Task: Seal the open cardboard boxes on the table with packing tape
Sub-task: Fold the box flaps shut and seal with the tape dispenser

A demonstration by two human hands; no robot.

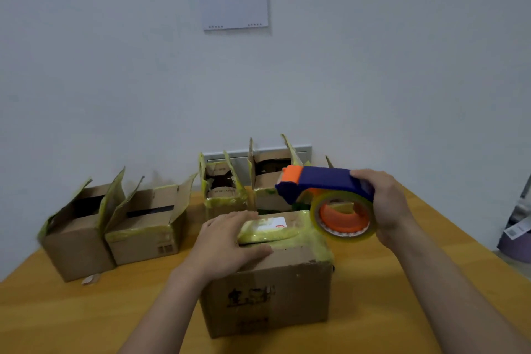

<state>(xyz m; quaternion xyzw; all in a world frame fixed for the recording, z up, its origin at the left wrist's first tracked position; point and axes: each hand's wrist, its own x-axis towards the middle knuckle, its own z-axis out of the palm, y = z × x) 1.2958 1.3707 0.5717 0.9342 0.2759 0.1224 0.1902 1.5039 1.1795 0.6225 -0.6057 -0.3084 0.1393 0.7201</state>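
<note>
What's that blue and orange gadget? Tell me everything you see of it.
A tape dispenser: blue plastic body, orange front end, orange hub carrying a roll of clear yellowish tape. The right hand grips its rear, holding it roughly level, orange end pointing left, over the far right corner of the nearest box. Whether the roll touches the box is unclear.
</note>
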